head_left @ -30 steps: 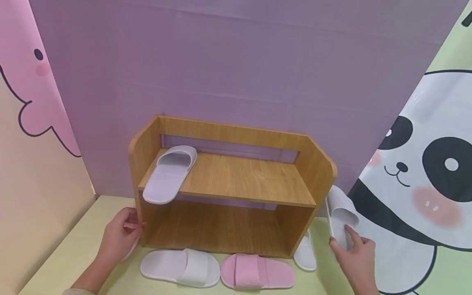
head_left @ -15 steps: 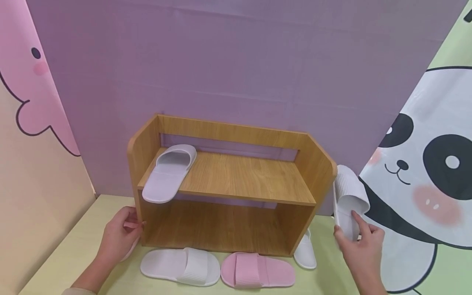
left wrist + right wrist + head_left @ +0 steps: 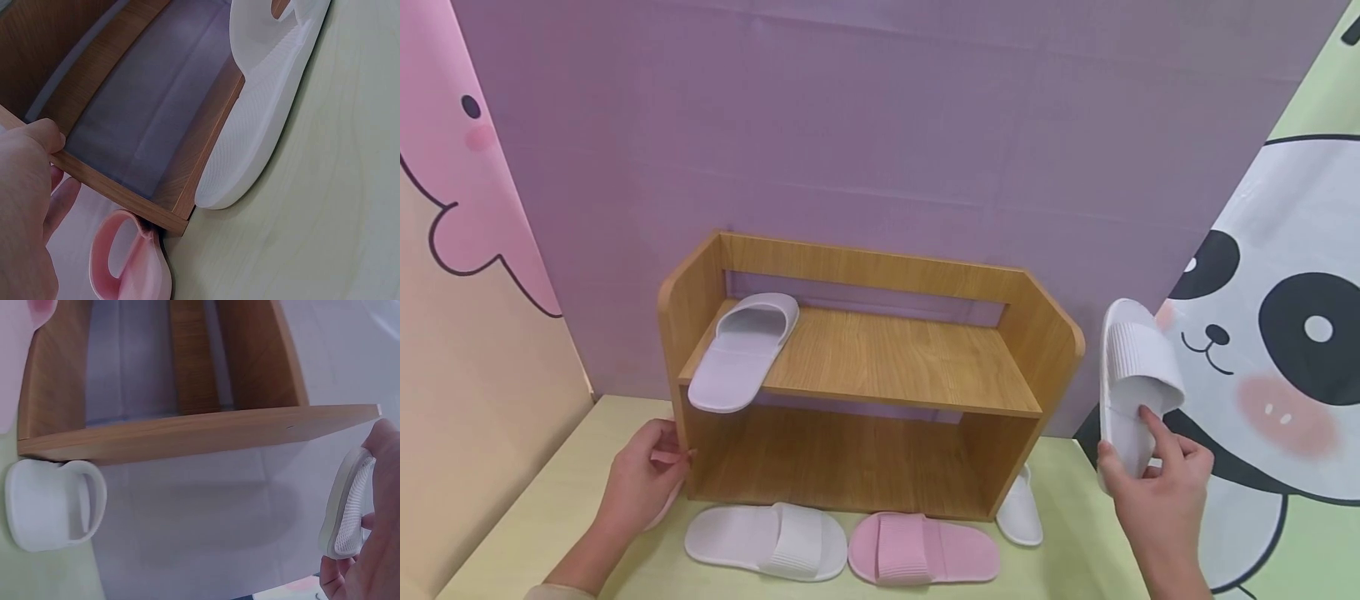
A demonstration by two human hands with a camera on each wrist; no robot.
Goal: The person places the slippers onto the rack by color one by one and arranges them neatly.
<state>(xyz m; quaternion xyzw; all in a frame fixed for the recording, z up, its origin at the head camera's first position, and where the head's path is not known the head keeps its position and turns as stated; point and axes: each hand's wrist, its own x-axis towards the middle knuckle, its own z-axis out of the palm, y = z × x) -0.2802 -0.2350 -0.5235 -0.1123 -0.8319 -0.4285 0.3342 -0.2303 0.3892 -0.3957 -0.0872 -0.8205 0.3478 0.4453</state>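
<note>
My left hand (image 3: 643, 479) grips the front edge of the left side panel (image 3: 112, 190) of a two-tier wooden shelf (image 3: 880, 354), thumb inside and fingers outside. Beside that panel lies a pink slipper (image 3: 149, 269), mostly covered by the hand in the head view. Out to the right of the shelf, my right hand (image 3: 1165, 487) pinches a white slipper (image 3: 1142, 350) by its heel end, ribbed strap upward and toe pointing up. That slipper is raised well above the table; the right wrist view shows its textured sole (image 3: 353, 509).
A pale slipper (image 3: 730, 371) lies at the upper tier's left end, heel over the edge. In front of the shelf lie a white slipper (image 3: 737, 537) and a pink slipper (image 3: 955, 554). Another white slipper (image 3: 1020, 512) lies right of the shelf. A purple backdrop (image 3: 880, 125) stands behind.
My right hand has lifted the white slipper upward and to the right, away from the shelf's right side. My left hand has stayed on the panel.
</note>
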